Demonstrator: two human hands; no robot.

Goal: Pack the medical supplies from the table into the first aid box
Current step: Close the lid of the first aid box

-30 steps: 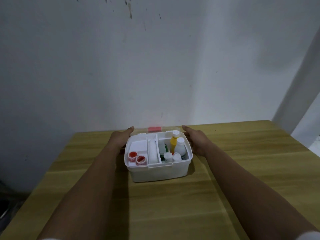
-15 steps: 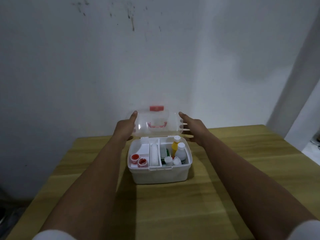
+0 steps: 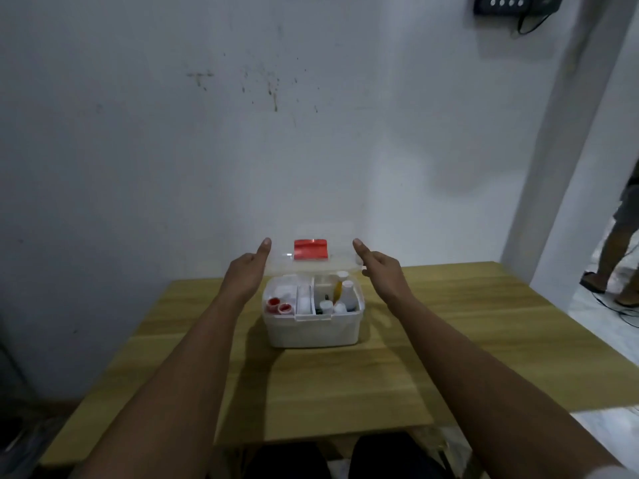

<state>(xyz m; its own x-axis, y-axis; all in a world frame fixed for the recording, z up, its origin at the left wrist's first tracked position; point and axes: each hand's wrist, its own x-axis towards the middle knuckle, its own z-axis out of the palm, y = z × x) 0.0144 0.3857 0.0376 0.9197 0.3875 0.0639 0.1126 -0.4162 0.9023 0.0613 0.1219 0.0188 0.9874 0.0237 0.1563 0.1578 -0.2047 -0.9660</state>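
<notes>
A white first aid box stands on the wooden table near the wall. Inside it I see two red-capped jars at the left, a white roll in the middle slot, and a yellow bottle with white bottles at the right. Its clear lid with a red handle is tilted over the back of the box. My left hand grips the lid's left edge and my right hand its right edge, thumbs up.
A pale wall rises right behind the table. At the far right a doorway shows another person's legs in sandals and a cable on the floor. My dark-trousered knees sit under the table's near edge.
The lid has swung up from lying flat behind the box and now tips forward over it, both hands moving with it. My head has tilted upward.
</notes>
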